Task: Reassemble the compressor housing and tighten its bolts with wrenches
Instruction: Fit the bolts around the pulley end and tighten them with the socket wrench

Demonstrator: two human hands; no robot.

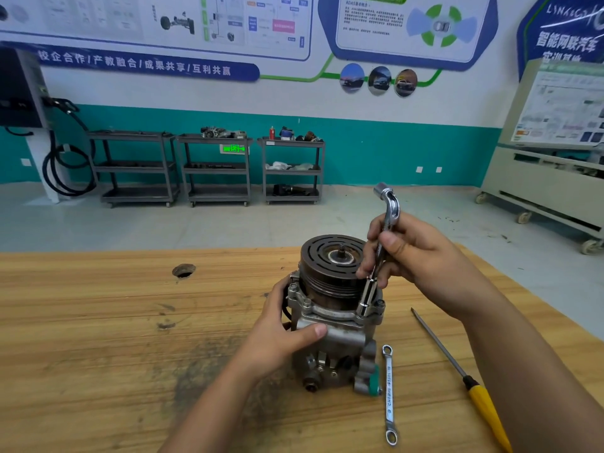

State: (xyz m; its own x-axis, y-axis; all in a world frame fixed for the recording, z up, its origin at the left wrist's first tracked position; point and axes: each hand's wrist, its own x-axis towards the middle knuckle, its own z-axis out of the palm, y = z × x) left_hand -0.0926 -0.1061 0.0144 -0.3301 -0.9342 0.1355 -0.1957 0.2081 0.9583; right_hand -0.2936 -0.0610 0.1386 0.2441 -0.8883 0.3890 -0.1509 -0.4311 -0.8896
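Of the person, bare hands and bare forearms show: the left hand and the right hand have short, blunt-trimmed fingernails on the thumbs, and the left forearm and the right forearm are uncovered up to the frame's edge

Loads of room on the left half of the bench, just a small hole there. Lower right's tighter: ring spanner and screwdriver lie beside the compressor.
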